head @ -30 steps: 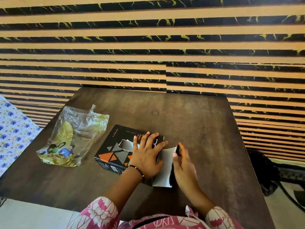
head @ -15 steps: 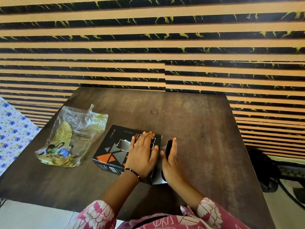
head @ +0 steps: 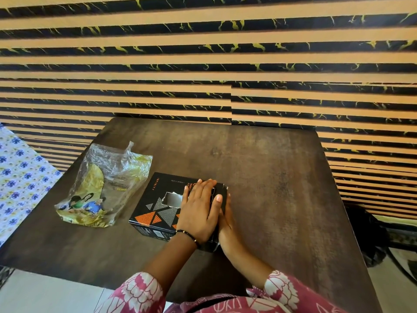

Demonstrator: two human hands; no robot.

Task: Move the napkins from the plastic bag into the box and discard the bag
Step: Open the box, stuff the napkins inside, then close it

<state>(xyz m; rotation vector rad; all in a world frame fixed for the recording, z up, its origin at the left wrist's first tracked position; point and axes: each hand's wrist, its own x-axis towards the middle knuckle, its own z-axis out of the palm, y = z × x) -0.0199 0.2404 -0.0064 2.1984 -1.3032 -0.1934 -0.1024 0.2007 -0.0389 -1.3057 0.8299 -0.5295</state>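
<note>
Centrally, near the front edge of the dark wooden worktop, lies the black box, w/ orange and grey triangle print and a torn opening in its top face. Left hand lies flat on the box top, to the right of the opening; fingers straight, held together, pointing away from the person, clamped on nothing. A thin black bracelet circles that wrist. Right hand stands edge-on against the box's right end, palm pressed to it; fingers straight and together, partly hidden behind the left hand. Plastic bag, clear w/ yellow print and a picture of people, lies crumpled on the worktop just left of the box, apart from it and from both hands. Whether napkins sit inside box or bag cannot be told. Beyond the box, a wall of tan and black stripes. Far left of the box, blue-flowered cloth. Pink patterned sleeves at bottom.
</note>
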